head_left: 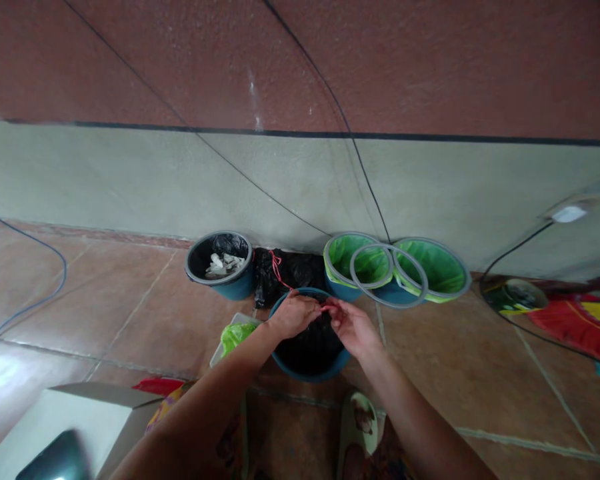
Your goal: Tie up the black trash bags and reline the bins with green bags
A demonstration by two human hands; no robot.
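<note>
Both hands meet over a blue trash bin [340, 365] that has a black bag [313, 347] inside. My left hand [296, 316] reaches across the bin's far left side, its fingers closed on a thin red drawstring [325, 308]. On the right side, my right hand [354, 327] pinches the same red string, fingertips close to the left ones. Behind the bin lies a dark black trash bag [300, 269] with a red string on top.
Against the wall stand a bin with black liner and crumpled white waste [237, 287] and two green-lined bins [343, 291] [455, 293]. A loose grey ring [360, 293] rests across them. A clear container with a green bag [236, 337] sits left; a white box [90, 407] is nearer me.
</note>
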